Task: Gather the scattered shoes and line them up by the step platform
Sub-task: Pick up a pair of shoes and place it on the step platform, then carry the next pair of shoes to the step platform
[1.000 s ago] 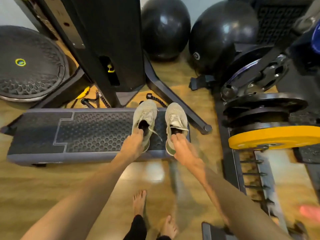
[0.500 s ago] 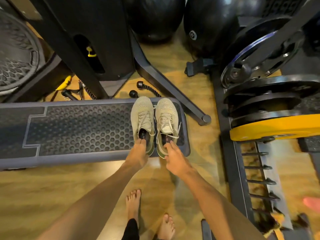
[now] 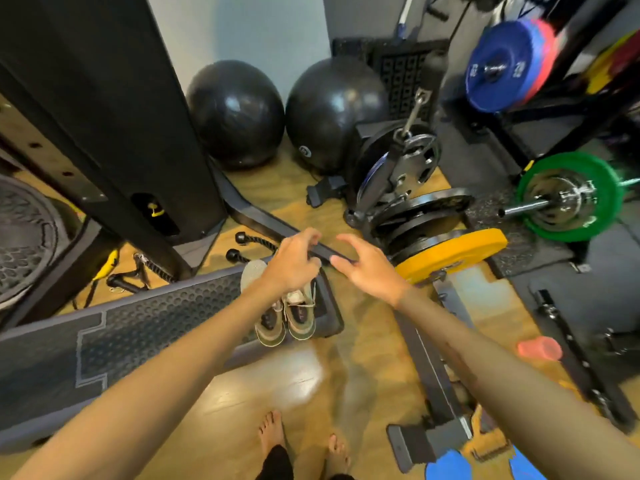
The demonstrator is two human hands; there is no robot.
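At the bottom of the frame bare feet [image 3: 273, 434] stand on the wooden floor [image 3: 194, 410]. Above them, mid-frame, the pair of pale olive mesh trainers [image 3: 294, 315] sits side by side on the right end of the grey studded step platform [image 3: 138, 323]. Both hands hang empty: left hand [image 3: 292, 263] loosely curled, right hand [image 3: 369, 266] spread. This pair looks placed; next, I judge, comes finding any other shoes.

Two shoes [image 3: 284, 315] side by side on step platform [image 3: 138, 323] right end; left hand [image 3: 294, 263], right hand [image 3: 369, 268] above, loose, empty.
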